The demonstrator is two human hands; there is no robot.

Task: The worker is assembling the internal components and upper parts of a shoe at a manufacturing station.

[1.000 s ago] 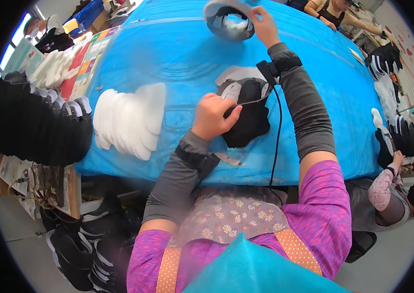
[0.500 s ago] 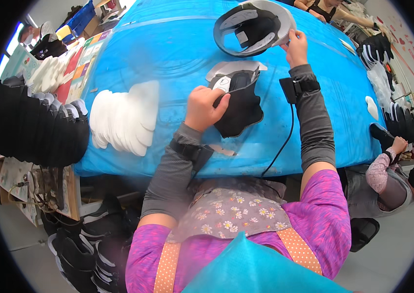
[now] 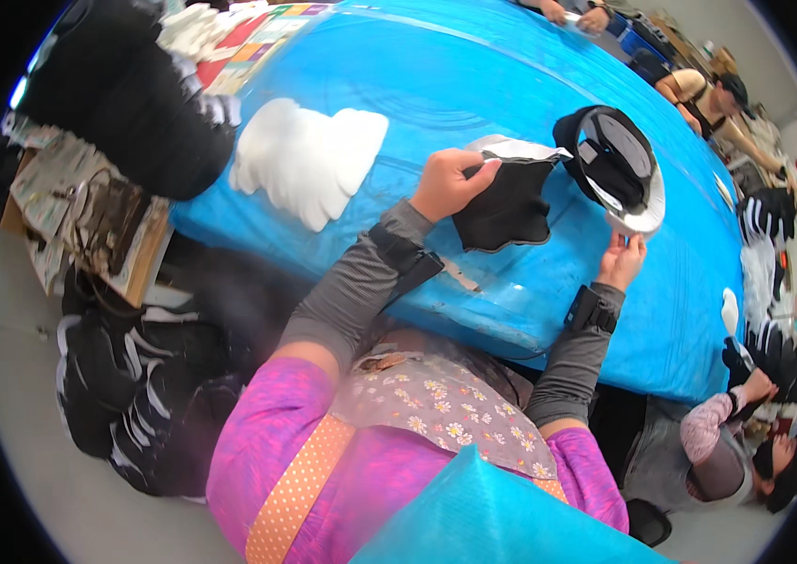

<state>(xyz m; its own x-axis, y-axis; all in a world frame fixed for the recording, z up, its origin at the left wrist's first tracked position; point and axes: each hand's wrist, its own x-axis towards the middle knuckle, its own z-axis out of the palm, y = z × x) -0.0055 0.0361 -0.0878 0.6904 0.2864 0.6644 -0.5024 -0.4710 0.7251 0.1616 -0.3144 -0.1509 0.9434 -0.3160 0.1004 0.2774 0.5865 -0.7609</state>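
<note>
Pinched between the thumb and fingers of my left hand [image 3: 453, 184] is the edge of a black fabric shoe upper [image 3: 504, 209] with a pale grey border along its far side. It lies on the blue-covered table [image 3: 436, 85]. To its right my right hand [image 3: 621, 260] grips the light rim of a second shoe upper [image 3: 650, 199], which is curved into an open ring, with its dark and grey lining showing. The left edge of this ring comes close to the first upper's corner; whether they touch, I cannot tell.
White shoe-shaped pads [image 3: 309, 155] lie fanned out on the table left of my left hand. Beyond them rises a tall stack of black uppers [image 3: 126, 103]. More black and white uppers [image 3: 140, 395] hang low at the left. Co-workers [image 3: 713, 103] sit along the far and right sides.
The view has turned, shifting the table scene. My right hand has brought the ring-shaped upper nearer and lower, beside the other one. The left upper's inside with its white label no longer shows.
</note>
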